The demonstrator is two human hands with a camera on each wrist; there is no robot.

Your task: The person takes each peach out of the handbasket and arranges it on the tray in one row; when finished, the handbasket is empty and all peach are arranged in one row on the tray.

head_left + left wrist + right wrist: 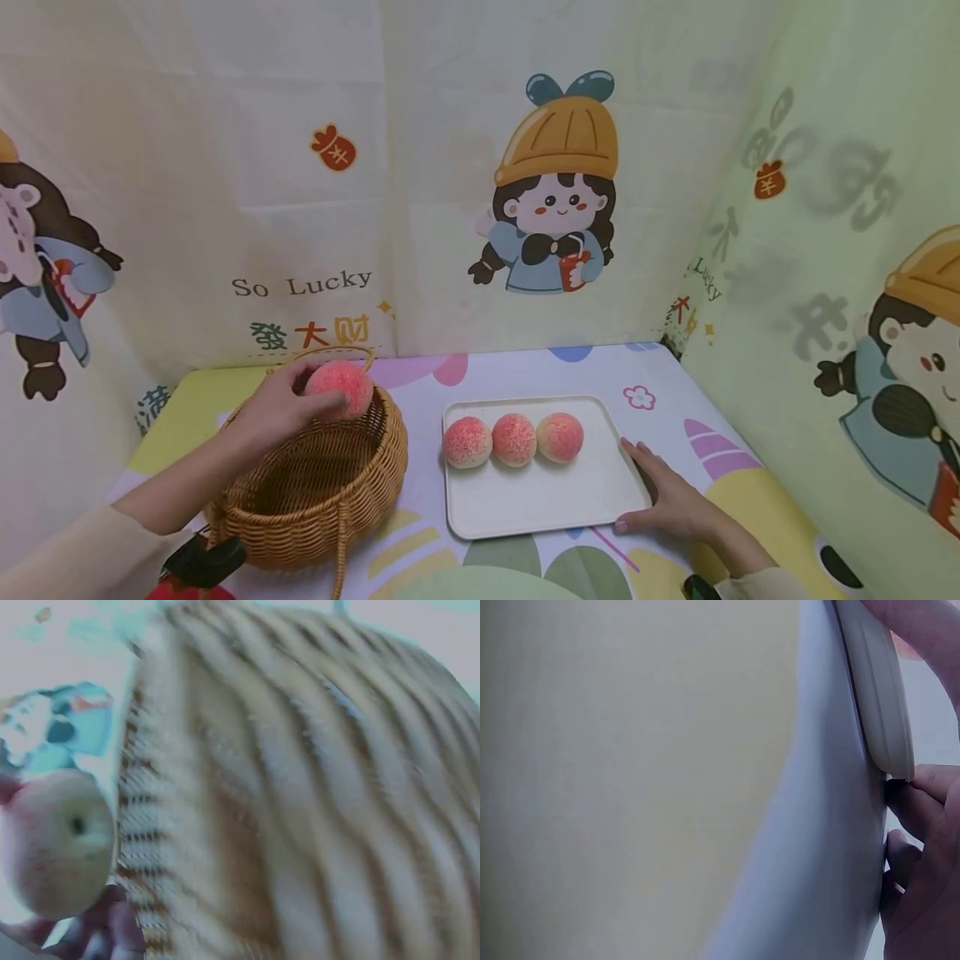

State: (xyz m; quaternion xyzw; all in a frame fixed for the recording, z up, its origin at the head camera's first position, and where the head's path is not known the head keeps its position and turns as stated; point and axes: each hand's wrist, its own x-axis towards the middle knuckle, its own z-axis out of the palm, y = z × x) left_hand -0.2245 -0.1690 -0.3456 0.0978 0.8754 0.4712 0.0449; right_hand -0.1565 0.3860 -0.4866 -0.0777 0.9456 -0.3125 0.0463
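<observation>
My left hand grips a pink peach over the far part of the wicker basket. In the left wrist view, the peach's pale side with a dark stem hollow shows beside the blurred basket weave. On the white tray, three pink-and-cream peaches sit in a row toward the back left. My right hand holds the tray's right side, thumb at the near corner and fingers along the edge. Up close in the right wrist view, fingertips meet the tray's rim.
The basket's thin handle hangs down its near side. A patterned cloth covers the table. Printed cartoon sheets stand as walls behind and at both sides. Something red shows below the basket at the front edge.
</observation>
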